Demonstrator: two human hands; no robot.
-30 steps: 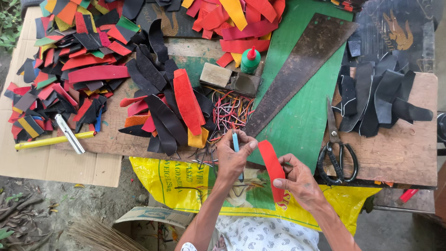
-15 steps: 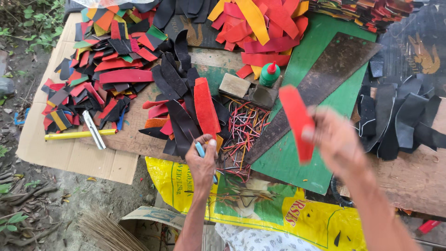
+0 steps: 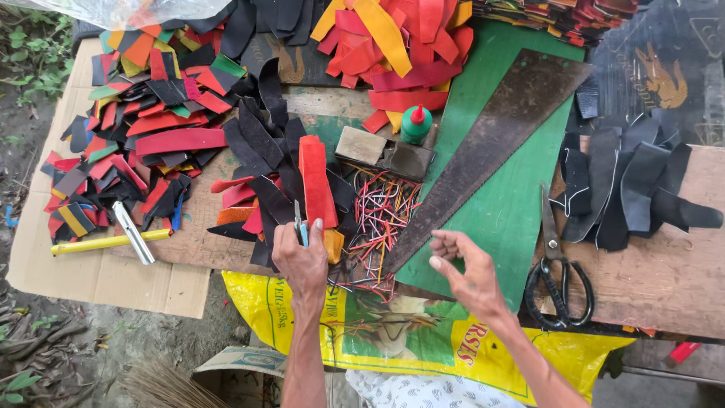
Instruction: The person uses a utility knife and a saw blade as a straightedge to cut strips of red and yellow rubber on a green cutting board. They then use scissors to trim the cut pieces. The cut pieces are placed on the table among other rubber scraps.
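Observation:
My left hand [image 3: 300,261] is closed around a small blue-handled cutter [image 3: 299,221], its blade pointing up beside a stack of red strips [image 3: 316,181]. My right hand [image 3: 467,268] hovers empty with fingers loosely spread over the lower edge of the green cutting mat [image 3: 506,204], next to a bundle of thin coloured cords [image 3: 377,215]. A long dark triangular metal plate [image 3: 491,151] lies across the mat just above that hand.
Black scissors [image 3: 557,279] lie right of my right hand. A green glue bottle [image 3: 415,125] and wooden blocks [image 3: 362,145] sit behind the cords. Piles of red, black and orange pieces [image 3: 151,121] cover the left and back; black pieces [image 3: 627,181] lie right. A yellow sack [image 3: 423,340] hangs in front.
My right hand, which held a red strip and lifted it up over the mat, is now lower and empty. My left hand stays on the cutter and has moved toward the red stack.

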